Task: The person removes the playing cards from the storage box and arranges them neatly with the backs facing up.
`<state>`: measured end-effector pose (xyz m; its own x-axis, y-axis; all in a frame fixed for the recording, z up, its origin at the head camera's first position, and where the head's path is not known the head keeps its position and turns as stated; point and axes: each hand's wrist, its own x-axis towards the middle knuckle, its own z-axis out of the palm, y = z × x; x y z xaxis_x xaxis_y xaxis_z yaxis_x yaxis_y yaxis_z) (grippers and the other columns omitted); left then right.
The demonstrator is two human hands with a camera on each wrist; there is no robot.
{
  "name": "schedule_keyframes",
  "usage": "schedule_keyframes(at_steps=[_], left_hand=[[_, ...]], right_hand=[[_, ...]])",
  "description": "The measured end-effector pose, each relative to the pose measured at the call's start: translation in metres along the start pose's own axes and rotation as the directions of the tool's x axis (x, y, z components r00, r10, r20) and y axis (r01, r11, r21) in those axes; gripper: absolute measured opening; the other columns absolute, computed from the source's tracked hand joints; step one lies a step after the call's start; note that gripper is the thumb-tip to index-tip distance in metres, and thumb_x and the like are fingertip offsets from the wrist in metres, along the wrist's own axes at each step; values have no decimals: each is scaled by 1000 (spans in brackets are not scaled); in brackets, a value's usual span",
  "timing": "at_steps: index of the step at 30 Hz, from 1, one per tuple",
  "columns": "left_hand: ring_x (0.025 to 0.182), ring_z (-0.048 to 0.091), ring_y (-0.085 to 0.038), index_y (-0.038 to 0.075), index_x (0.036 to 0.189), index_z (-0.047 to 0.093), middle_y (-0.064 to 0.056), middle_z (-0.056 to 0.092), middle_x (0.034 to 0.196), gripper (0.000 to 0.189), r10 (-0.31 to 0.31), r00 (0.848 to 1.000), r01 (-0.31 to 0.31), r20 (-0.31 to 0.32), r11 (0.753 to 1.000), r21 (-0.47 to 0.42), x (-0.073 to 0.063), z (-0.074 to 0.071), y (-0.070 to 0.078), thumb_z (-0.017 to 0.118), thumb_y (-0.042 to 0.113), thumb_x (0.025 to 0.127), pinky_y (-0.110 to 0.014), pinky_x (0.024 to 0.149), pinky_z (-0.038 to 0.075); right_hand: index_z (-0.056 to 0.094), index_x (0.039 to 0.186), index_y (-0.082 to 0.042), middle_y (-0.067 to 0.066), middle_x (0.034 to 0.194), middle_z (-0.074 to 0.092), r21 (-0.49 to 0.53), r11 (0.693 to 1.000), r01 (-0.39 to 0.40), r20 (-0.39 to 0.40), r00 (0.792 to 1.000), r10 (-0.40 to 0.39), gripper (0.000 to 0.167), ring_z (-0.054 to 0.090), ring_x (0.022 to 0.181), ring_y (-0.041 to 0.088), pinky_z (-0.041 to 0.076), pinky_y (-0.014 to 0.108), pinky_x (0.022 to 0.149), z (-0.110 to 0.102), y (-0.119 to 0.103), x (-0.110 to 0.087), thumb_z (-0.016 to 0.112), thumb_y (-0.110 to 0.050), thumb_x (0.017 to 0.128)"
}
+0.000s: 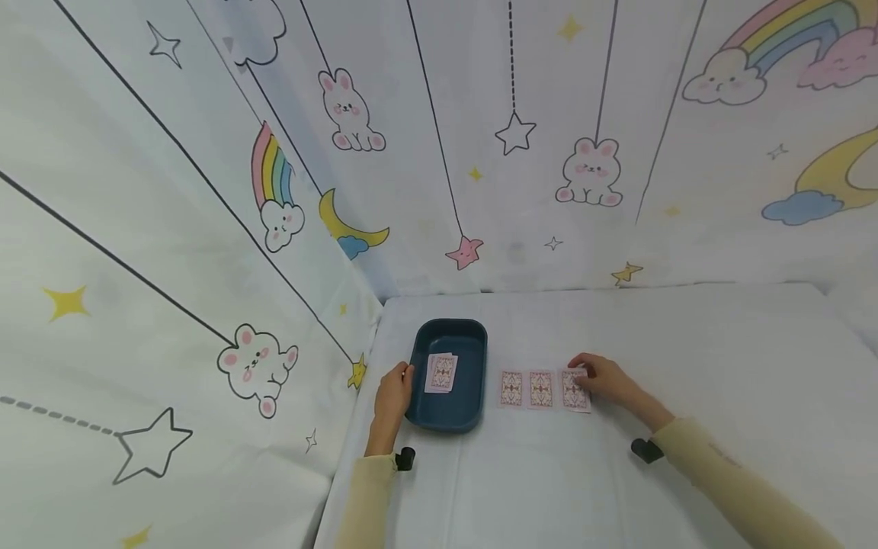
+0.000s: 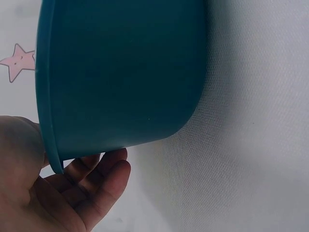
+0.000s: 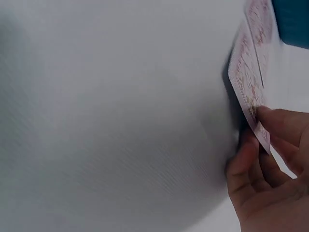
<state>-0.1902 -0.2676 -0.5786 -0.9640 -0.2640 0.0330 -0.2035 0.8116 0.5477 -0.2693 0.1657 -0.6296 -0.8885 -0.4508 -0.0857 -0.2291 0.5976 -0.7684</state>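
My left hand [image 1: 394, 393] grips the left rim of a dark blue-green tray [image 1: 449, 421]; in the left wrist view its fingers [image 2: 104, 193] curl under the rim along the outer wall. Inside the tray lie a few overlapping playing cards [image 1: 441, 374], patterned backs up. To the tray's right, face-down cards form a row: one card [image 1: 511, 389] nearest the tray, another card [image 1: 541, 390] beside it. At the row's right end my right hand [image 1: 604, 379] pinches a playing card [image 3: 245, 77], thumb on its patterned back and fingers beneath, with that edge lifted off the cloth.
A white cloth [image 1: 521, 480] covers the table. Behind and to the left hang white sheets [image 1: 425, 191] printed with rabbits, stars and rainbows, meeting the table along its back and left edges. Black wrist cameras [image 1: 646, 450] sit below both hands.
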Motion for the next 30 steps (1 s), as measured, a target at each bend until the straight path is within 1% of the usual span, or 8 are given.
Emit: schedule_keyframes(at_steps=[6, 10, 13, 17, 20, 24, 27, 30], left_hand=[[66, 49, -19, 5, 97, 62, -7, 55, 75, 25, -6, 1000, 6, 5, 1000, 0, 0, 1, -1, 49, 24, 107, -31, 59, 38], [66, 49, -18, 6, 96, 62, -7, 54, 75, 25, -12, 1000, 12, 1, 1000, 6, 1, 2, -1, 49, 25, 107, -31, 59, 37], [64, 48, -18, 6, 94, 61, -7, 53, 74, 25, -4, 1000, 4, -8, 1000, 8, 2, 3, -2, 49, 25, 107, -30, 59, 37], [64, 48, -18, 6, 94, 61, -7, 53, 73, 26, 3, 1000, -3, -15, 1000, 2, 3, 4, -2, 48, 25, 107, -30, 58, 37], [65, 48, -18, 6, 95, 61, -7, 53, 74, 26, 1, 1000, -1, -15, 1000, -1, 3, 5, -3, 49, 25, 107, -31, 59, 37], [65, 48, -18, 6, 95, 61, -7, 53, 74, 26, -2, 1000, 2, -15, 1000, 4, 3, 5, -4, 49, 25, 107, -30, 59, 37], [65, 48, -18, 6, 95, 62, -7, 54, 74, 26, -3, 1000, 3, -14, 1000, 2, 3, 6, -5, 49, 25, 107, -30, 59, 37], [65, 49, -19, 6, 96, 62, -7, 54, 75, 25, -6, 1000, 6, -9, 1000, -1, 2, 5, -4, 49, 25, 107, -31, 59, 38]], right_hand=[[61, 118, 0, 6, 79, 57, -53, 997, 51, -99, 994, -56, 25, 47, 69, 13, 40, 26, 61, 11, -2, -4, 66, -4, 93], [60, 119, 1, 5, 80, 56, -93, 995, 26, -128, 991, -38, 27, 46, 70, 14, 39, 27, 61, 17, -4, -5, 66, -6, 94], [60, 120, 0, 7, 83, 56, -156, 988, 3, -149, 989, -27, 27, 45, 69, 15, 38, 28, 62, 22, -4, -5, 66, -11, 95], [62, 118, -1, 14, 96, 58, -248, 969, -5, -212, 976, -49, 28, 48, 75, 19, 41, 33, 66, 28, -5, -7, 68, -14, 94], [64, 115, -1, 20, 105, 58, -278, 960, -2, -264, 961, -75, 27, 53, 84, 28, 45, 42, 71, 30, -8, -11, 71, -14, 92], [65, 104, -1, 22, 107, 58, -285, 958, 6, -298, 950, -95, 18, 56, 92, 36, 47, 50, 75, 30, -12, -14, 71, -12, 91], [66, 98, -3, 21, 105, 58, -292, 956, 7, -303, 948, -99, 12, 56, 93, 37, 48, 51, 77, 31, -13, -16, 71, -12, 92], [68, 97, -3, 20, 103, 59, -308, 951, 17, -310, 943, -118, 10, 57, 93, 36, 47, 51, 78, 33, -11, -17, 71, -11, 92]])
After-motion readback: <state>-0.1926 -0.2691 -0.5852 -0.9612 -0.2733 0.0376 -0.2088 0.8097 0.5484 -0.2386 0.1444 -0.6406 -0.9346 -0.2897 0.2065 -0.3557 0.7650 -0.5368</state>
